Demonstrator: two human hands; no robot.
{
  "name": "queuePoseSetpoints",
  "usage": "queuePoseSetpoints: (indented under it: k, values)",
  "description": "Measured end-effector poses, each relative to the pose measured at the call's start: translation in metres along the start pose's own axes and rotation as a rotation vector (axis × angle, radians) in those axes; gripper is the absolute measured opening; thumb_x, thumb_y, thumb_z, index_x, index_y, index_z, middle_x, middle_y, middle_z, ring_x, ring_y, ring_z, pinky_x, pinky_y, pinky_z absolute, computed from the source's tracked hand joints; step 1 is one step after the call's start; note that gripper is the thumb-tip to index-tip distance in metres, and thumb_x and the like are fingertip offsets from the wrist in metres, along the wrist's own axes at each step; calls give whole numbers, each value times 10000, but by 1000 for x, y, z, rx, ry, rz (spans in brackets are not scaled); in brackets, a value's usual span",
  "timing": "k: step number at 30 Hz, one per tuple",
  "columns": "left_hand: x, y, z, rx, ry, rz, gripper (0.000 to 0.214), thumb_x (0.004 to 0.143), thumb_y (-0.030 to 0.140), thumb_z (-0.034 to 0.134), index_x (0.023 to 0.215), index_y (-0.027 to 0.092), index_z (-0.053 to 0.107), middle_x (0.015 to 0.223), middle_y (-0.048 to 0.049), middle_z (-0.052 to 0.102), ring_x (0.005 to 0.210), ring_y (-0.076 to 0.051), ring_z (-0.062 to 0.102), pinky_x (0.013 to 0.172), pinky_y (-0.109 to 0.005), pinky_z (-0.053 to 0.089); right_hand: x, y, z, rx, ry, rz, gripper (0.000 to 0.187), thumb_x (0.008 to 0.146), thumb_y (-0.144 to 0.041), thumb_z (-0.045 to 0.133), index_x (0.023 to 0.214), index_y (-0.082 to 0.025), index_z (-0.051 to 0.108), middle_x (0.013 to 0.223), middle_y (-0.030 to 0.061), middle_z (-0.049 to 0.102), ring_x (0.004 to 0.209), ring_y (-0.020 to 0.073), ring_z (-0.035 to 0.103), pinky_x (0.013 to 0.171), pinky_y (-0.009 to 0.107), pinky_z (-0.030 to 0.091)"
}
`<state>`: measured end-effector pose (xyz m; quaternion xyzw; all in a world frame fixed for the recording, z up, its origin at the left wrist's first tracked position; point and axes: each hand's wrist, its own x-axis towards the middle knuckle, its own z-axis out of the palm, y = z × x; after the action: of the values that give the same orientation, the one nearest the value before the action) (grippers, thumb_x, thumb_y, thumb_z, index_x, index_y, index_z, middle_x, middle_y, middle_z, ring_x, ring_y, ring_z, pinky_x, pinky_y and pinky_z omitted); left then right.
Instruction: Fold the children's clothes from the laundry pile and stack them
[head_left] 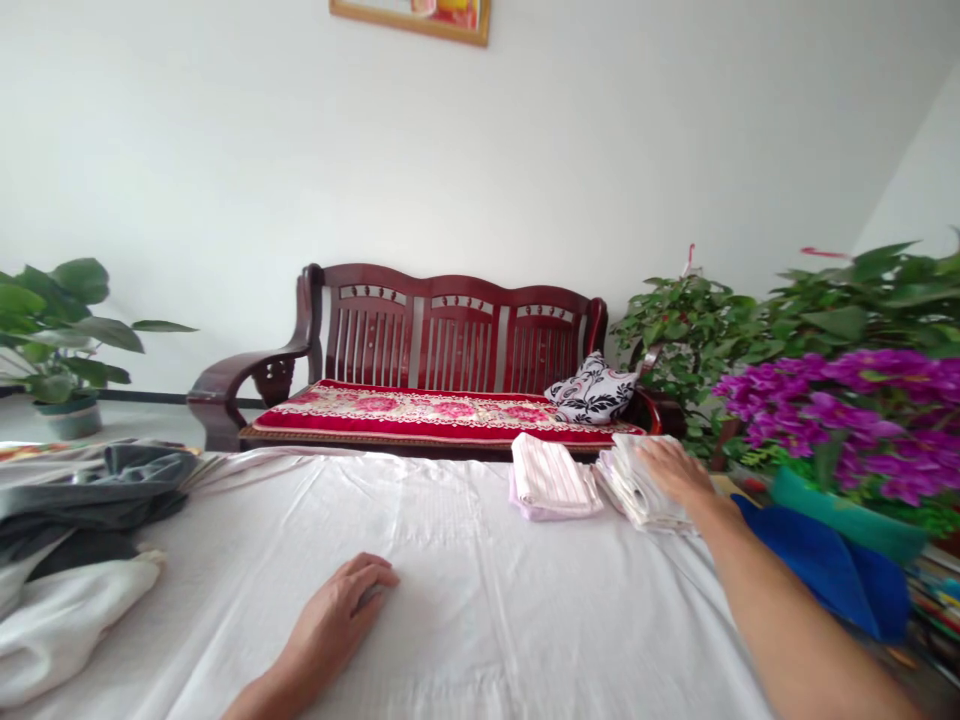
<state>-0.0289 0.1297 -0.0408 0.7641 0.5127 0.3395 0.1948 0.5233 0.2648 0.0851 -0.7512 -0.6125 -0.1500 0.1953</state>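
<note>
My left hand (346, 605) rests on the white sheet (442, 600) near the front middle. Its fingers are loosely bent, with a shadowed gap by the thumb, and I see nothing held in it. Reaching to the far right, my right hand (673, 468) lies with its fingers stretched over a stack of folded white cloths (637, 495), touching its top. Just left of that stack sits another pile, a folded striped pink-and-white cloth (553, 475) on top of a pale pink one.
Crumpled grey and white clothes (97, 500) lie at the left. Beyond the sheet stands a dark red wooden bench (457, 330) with patterned cushions (596, 390). At the right are a blue cloth (832, 570), purple flowers (855, 410) in a teal pot (840, 515) and leafy plants.
</note>
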Motion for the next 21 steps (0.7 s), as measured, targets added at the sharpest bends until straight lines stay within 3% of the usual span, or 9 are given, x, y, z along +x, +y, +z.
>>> queuePoseSetpoints:
  k: [2, 5, 8, 10, 14, 18, 21]
  values:
    - [0, 6, -2, -12, -1, -17, 277, 822, 136, 512, 954, 246, 729, 1096, -40, 705, 1042, -194, 665, 958, -300, 504, -5, -18, -10, 36, 59, 0, 571, 945, -437, 305, 1302, -121, 618, 1429, 232, 555, 1348, 388, 474, 1079, 617, 368]
    - [0, 12, -3, -18, 7, -40, 298, 780, 101, 514, 931, 234, 735, 1053, -42, 710, 1025, -191, 657, 953, -292, 490, -28, -62, -11, 271, 155, -115, 543, 930, -418, 314, 1284, -149, 626, 1398, 169, 605, 1321, 317, 530, 1122, 503, 391]
    - [1, 13, -2, -16, 14, -60, 325, 752, 89, 526, 935, 244, 746, 1049, -35, 713, 1016, -186, 650, 951, -286, 483, -73, -121, 12, 562, -90, -134, 496, 861, -519, 451, 1183, -222, 684, 1249, 107, 715, 1183, 307, 649, 1040, 438, 495]
    - [2, 12, -1, -12, 18, -53, 339, 736, 81, 542, 950, 239, 752, 1071, -42, 712, 1033, -191, 645, 969, -297, 476, -112, -161, 35, 768, -268, -206, 503, 851, -557, 459, 1146, -231, 703, 1220, 99, 734, 1196, 303, 649, 1030, 411, 513]
    - [-3, 6, -4, -8, -33, 11, 402, 716, 62, 572, 1046, 218, 741, 1133, -67, 701, 1107, -213, 624, 1026, -321, 456, -179, -220, 75, 841, -399, -241, 568, 813, -582, 484, 1182, -208, 701, 1300, 116, 691, 1235, 317, 627, 1025, 427, 532]
    - [-16, -3, -31, -28, -41, 53, 461, 768, 100, 585, 1203, 218, 688, 1147, -73, 695, 1042, -204, 651, 963, -321, 498, -208, -237, 96, 660, -242, -373, 581, 802, -564, 439, 1146, -189, 719, 1290, 154, 689, 1223, 355, 628, 1074, 538, 480]
    - [-23, -15, -75, 65, 98, 23, 399, 811, 95, 563, 1164, 221, 699, 1135, -67, 708, 1078, -208, 640, 983, -336, 480, -212, -234, 104, 568, -102, -483, 543, 820, -551, 428, 1127, -219, 730, 1277, 139, 697, 1207, 357, 637, 1061, 565, 488]
